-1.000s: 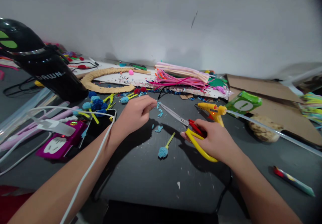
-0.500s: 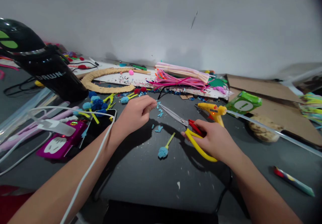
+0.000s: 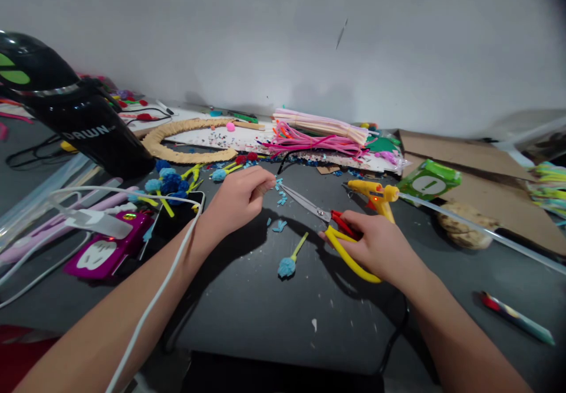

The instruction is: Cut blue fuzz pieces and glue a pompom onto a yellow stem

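Observation:
My right hand (image 3: pixel 375 245) grips the yellow and red handles of a pair of scissors (image 3: pixel 322 216), whose metal blades point up and left over the dark table (image 3: pixel 274 316). My left hand (image 3: pixel 236 200) is closed in a pinch at the blade tips, on something too small to make out. Small blue cuttings (image 3: pixel 279 225) lie scattered just below the blades. A blue pom-pom on a yellow stem (image 3: pixel 289 261) lies between my two hands.
A yellow glue gun (image 3: pixel 374 194) stands behind my right hand, a clear glue stick trailing right. Pink pipe cleaners (image 3: pixel 316 134), a woven ring (image 3: pixel 186 139), blue pom-poms (image 3: pixel 170 182), a black hair dryer (image 3: pixel 66 110), a phone, a white cable and cardboard crowd the edges.
Almost nothing has moved. My right hand has shifted the scissor handles very slightly; my left hand stays pinched at the blade tips.

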A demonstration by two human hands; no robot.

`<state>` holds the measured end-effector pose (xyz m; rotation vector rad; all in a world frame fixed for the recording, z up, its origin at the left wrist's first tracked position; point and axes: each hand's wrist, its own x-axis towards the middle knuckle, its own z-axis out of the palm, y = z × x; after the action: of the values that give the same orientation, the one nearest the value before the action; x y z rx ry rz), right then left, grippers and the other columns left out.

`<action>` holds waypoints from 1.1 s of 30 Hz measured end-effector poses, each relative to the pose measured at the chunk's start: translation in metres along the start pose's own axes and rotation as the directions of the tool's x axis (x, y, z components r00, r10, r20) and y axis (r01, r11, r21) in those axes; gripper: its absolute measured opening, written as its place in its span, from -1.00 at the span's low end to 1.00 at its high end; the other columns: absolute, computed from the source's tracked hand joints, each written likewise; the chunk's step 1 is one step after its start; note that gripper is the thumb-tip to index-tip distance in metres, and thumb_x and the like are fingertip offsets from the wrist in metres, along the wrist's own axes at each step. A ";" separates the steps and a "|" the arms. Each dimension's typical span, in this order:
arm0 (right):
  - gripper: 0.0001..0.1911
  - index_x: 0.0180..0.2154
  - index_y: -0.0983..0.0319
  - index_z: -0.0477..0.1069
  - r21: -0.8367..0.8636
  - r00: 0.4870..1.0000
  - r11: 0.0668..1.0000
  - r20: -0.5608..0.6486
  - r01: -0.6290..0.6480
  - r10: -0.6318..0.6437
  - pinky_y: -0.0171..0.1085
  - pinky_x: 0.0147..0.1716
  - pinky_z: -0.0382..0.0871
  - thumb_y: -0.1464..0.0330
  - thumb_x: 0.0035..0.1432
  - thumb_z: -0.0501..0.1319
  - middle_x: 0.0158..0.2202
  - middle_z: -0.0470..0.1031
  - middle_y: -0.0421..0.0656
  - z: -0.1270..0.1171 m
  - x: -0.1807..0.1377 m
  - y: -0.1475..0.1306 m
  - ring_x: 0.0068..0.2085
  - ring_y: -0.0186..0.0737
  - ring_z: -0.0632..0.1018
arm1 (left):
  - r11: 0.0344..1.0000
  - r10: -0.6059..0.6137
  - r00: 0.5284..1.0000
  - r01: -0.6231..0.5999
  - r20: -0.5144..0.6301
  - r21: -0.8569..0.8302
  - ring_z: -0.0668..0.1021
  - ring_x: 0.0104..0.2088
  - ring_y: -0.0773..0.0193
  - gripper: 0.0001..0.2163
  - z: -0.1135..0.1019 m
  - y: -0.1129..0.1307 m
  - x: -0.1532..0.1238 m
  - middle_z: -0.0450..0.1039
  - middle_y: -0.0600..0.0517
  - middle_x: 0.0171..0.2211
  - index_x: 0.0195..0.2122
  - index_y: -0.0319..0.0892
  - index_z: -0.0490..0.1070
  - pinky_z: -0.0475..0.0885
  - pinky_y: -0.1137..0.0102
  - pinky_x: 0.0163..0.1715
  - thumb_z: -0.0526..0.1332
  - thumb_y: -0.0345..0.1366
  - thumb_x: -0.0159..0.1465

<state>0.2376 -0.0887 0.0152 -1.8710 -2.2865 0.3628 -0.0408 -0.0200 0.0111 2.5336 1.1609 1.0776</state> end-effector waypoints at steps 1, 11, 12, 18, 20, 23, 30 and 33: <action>-0.59 -0.50 0.17 0.16 0.002 1.000 1.000 0.000 0.004 -0.004 -0.31 -0.52 -0.07 0.03 0.09 0.23 -0.60 0.21 -0.30 0.000 0.000 0.000 -0.54 -0.33 0.18 | 1.000 0.001 1.000 -0.001 -0.001 0.002 0.43 -0.37 0.35 -0.83 0.000 0.000 0.000 0.42 0.05 -0.40 -0.35 -0.21 0.38 0.28 0.47 -0.32 0.07 -0.58 0.21; -0.56 -0.51 0.17 0.22 0.015 0.996 0.998 -0.070 -0.055 0.056 -0.34 -0.56 -0.04 -0.04 0.06 0.23 -0.63 0.30 -0.29 -0.001 -0.001 -0.003 -0.56 -0.33 0.24 | 1.000 0.018 1.000 -0.018 0.000 0.006 0.43 -0.38 0.34 -0.83 0.000 -0.001 0.000 0.43 0.05 -0.41 -0.35 -0.21 0.39 0.29 0.45 -0.33 0.08 -0.57 0.22; -0.55 -0.52 0.17 0.21 0.025 0.996 0.998 -0.067 -0.054 0.055 -0.34 -0.56 -0.03 -0.04 0.06 0.23 -0.63 0.30 -0.29 -0.002 -0.002 -0.003 -0.55 -0.33 0.25 | 1.000 0.017 1.000 -0.017 -0.001 0.007 0.43 -0.38 0.34 -0.84 0.001 0.000 0.000 0.43 0.04 -0.40 -0.35 -0.21 0.39 0.29 0.45 -0.33 0.08 -0.56 0.22; -0.58 -0.50 0.16 0.21 0.005 0.998 1.000 -0.052 -0.019 0.019 -0.34 -0.55 -0.03 -0.02 0.05 0.24 -0.61 0.32 -0.29 -0.003 -0.003 -0.004 -0.53 -0.32 0.26 | 1.000 0.002 1.000 -0.002 -0.018 0.001 0.45 -0.37 0.33 -0.85 0.001 -0.001 0.001 0.47 0.03 -0.39 -0.34 -0.20 0.41 0.30 0.45 -0.31 0.08 -0.51 0.27; -0.59 -0.49 0.15 0.20 -0.005 0.998 1.000 -0.056 -0.018 0.017 -0.33 -0.54 -0.05 -0.01 0.05 0.23 -0.61 0.31 -0.30 -0.002 -0.003 -0.004 -0.54 -0.32 0.25 | 1.000 -0.009 1.000 0.009 -0.021 -0.007 0.45 -0.38 0.34 -0.85 0.001 -0.001 0.001 0.47 0.04 -0.40 -0.34 -0.20 0.41 0.30 0.45 -0.31 0.09 -0.50 0.28; -0.60 -0.49 0.15 0.19 -0.012 0.998 1.000 -0.060 -0.018 0.017 -0.32 -0.54 -0.06 0.00 0.06 0.22 -0.61 0.28 -0.29 -0.001 -0.002 -0.004 -0.54 -0.31 0.23 | 0.999 -0.030 1.000 0.030 -0.008 -0.019 0.42 -0.40 0.35 -0.86 0.001 -0.001 0.001 0.43 0.06 -0.43 -0.36 -0.21 0.40 0.28 0.45 -0.34 0.09 -0.48 0.29; -0.60 -0.50 0.16 0.20 -0.018 0.998 1.000 -0.055 -0.021 0.020 -0.32 -0.53 -0.07 0.01 0.04 0.25 -0.61 0.26 -0.29 -0.002 -0.001 -0.003 -0.54 -0.33 0.20 | 0.997 -0.065 0.998 0.066 0.017 -0.040 0.34 -0.47 0.38 -0.85 -0.001 0.001 0.002 0.32 0.11 -0.51 -0.44 -0.20 0.32 0.24 0.46 -0.41 0.09 -0.54 0.21; -0.59 -0.51 0.17 0.21 -0.026 0.998 1.000 -0.062 -0.011 0.009 -0.32 -0.54 -0.08 0.01 0.05 0.23 -0.61 0.25 -0.29 -0.003 -0.003 -0.004 -0.54 -0.33 0.20 | 0.997 -0.069 0.997 0.070 0.024 -0.041 0.35 -0.48 0.37 -0.85 -0.001 0.001 0.002 0.33 0.10 -0.51 -0.43 -0.19 0.33 0.24 0.46 -0.41 0.08 -0.54 0.20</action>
<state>0.2351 -0.0917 0.0195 -1.8798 -2.2535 0.2737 -0.0396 -0.0194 0.0139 2.4486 1.1988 1.0432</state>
